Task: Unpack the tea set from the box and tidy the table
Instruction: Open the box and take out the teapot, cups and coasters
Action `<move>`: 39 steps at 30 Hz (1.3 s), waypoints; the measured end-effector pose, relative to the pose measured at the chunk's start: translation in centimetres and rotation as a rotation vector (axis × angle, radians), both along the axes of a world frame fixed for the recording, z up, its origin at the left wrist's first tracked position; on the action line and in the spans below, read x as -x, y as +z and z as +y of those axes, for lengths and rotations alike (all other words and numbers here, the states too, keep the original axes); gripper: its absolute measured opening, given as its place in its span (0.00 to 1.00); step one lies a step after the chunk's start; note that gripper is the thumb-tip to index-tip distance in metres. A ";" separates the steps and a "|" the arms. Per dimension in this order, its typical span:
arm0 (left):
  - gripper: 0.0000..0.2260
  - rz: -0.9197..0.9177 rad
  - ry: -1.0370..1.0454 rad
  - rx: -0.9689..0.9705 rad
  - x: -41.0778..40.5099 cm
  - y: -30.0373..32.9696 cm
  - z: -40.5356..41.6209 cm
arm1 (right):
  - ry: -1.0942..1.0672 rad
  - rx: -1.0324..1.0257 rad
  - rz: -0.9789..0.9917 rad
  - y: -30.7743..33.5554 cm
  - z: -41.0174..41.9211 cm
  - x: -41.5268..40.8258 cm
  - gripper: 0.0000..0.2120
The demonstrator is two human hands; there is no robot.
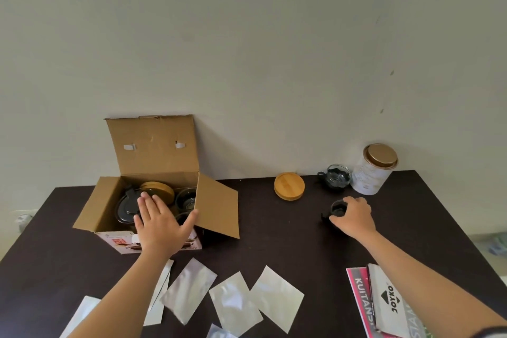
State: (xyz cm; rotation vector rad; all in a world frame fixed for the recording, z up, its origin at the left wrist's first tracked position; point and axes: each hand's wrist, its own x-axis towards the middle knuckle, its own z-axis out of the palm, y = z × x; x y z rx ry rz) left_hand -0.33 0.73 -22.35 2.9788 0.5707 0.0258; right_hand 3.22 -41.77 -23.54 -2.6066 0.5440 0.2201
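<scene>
Two pieces of print can be read, both near the table's (274,241) front right corner, under the person's right forearm. A white pad (384,302) carries the brand "JOYKO" beside a black triangular logo — the letters run sideways and upside down from this view. Under it, on the table, lies a pink receipt book (360,302) with "KUITANSI" in white capitals — also sideways. The box (153,241) at the table's left bears a red label and pictures, too small to read.
</scene>
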 end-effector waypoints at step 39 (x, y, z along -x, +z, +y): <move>0.50 0.043 -0.137 0.087 0.1 3.0 4.1 | 0.607 -0.304 -0.352 6.5 27.8 -0.6 0.22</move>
